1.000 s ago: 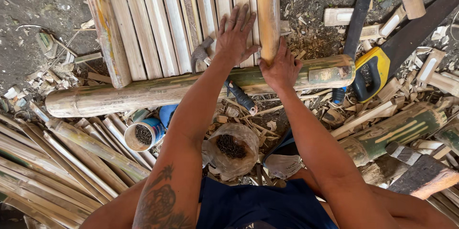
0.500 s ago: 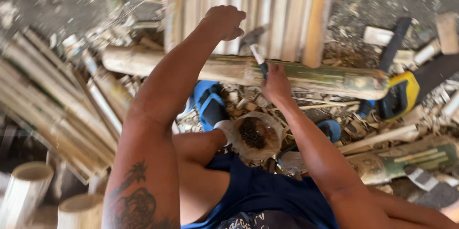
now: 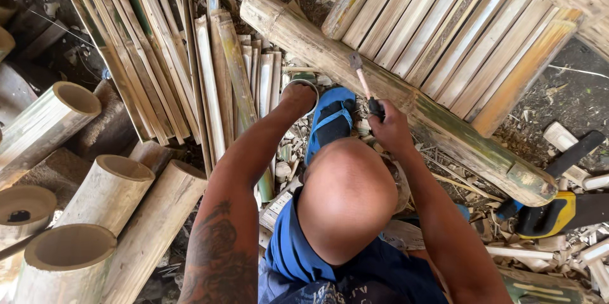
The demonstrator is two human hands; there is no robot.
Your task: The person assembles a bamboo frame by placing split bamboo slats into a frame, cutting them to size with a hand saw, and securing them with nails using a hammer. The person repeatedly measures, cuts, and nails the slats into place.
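Two hands are working: the right hand (image 3: 390,129) is gripping a hammer (image 3: 363,82) pointing up-left above the pole (image 3: 406,98); the left hand (image 3: 299,96), curled, is reaching into a small tin (image 3: 304,82).

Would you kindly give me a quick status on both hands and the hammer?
Right hand gripping hammer, head over the bamboo pole. Left hand down in a small can beside the blue sandal. Nothing blocking the slats.

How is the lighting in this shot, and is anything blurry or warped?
Head view: soft even daylight, no glare; slats and hammer in the right hand look sharp; the person's head bulges large near the lens; bamboo tubes at the left edge curve from wide-angle distortion.
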